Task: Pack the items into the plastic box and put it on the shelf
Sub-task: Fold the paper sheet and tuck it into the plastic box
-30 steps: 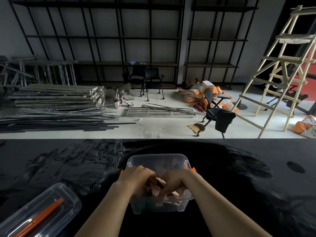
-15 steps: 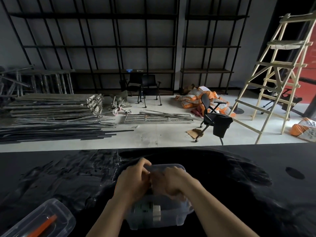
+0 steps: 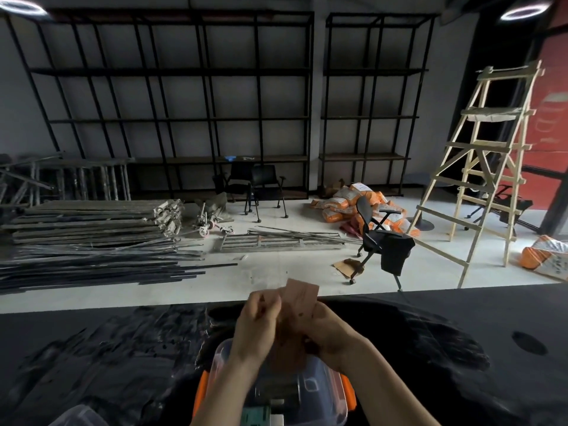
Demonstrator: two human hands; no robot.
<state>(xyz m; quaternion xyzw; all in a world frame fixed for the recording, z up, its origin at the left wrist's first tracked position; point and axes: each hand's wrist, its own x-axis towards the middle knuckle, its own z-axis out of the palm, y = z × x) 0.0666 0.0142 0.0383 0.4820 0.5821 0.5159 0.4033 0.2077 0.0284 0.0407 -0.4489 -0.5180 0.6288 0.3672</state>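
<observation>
A clear plastic box (image 3: pixel 319 392) with orange side latches (image 3: pixel 201 392) stands on the black table near the bottom middle, with small items inside. Above it my left hand (image 3: pixel 256 324) and my right hand (image 3: pixel 327 332) together hold a stack of thin tan cards (image 3: pixel 299 298), raised upright over the box. Both hands are closed on the cards. My forearms hide much of the box's opening. The tall black metal shelf (image 3: pixel 184 118) stands against the far wall.
The clear box lid (image 3: pixel 80 418) lies at the bottom left of the black table (image 3: pixel 461 348). Beyond the table, the floor holds stacked metal bars (image 3: pixel 92 241), an office chair (image 3: pixel 381 238), orange sacks (image 3: pixel 347 204) and a wooden ladder (image 3: pixel 479 167).
My hands have lifted out of the box, bringing the tan cards up above it. The view has tilted upward, so the box and lid sit lower in frame.
</observation>
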